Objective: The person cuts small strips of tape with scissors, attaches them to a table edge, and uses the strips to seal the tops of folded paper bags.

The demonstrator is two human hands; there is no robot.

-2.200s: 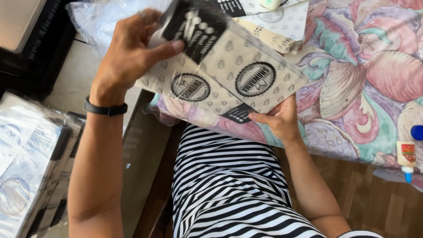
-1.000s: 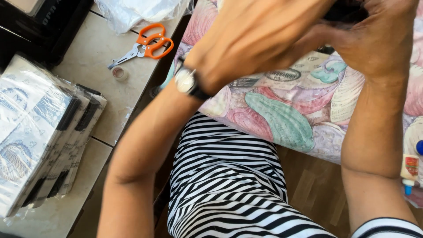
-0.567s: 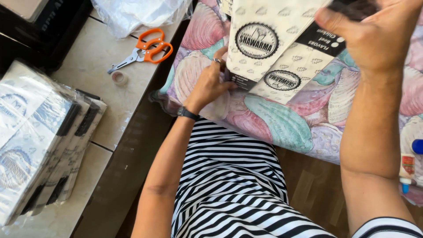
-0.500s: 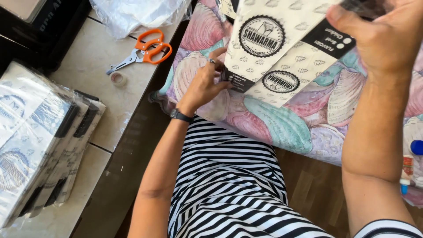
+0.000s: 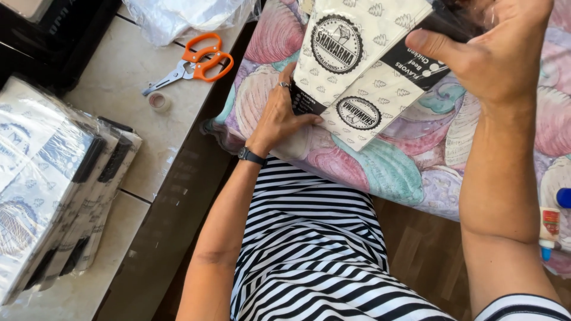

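A stack of flat white paper bags [image 5: 363,65], printed with round black emblems and small leaf motifs and edged with black bands, is held tilted over the far part of a cushion covered in pastel shell-patterned fabric [image 5: 380,172]. The left hand [image 5: 275,119] is pressed against the near left corner of the stack, fingers closed loosely about the black-banded edge and a ring visible on one finger; this grip appears to steady the lower end so that the sheets are kept square. The right hand [image 5: 493,50] is closed about the far right end of the stack, thumb laid flat across the printed face and the remaining fingers hidden behind, so that the bundle is pinched and kept from fanning. A dark wristband [image 5: 251,156] is worn on the left wrist. On the pale stone-topped table [image 5: 113,65] to the left, orange-handled scissors [image 5: 193,62] lie beside a small roll of clear tape [image 5: 159,101], both well apart from the hands. Nearer on the same table, several clear-wrapped bundles of similar printed bags [image 5: 53,184] are stacked overlapping. A crumpled clear plastic sheet [image 5: 178,15] lies at the far edge. At the right edge, a glue tube with a blue tip [image 5: 548,232] rests on the cushion.
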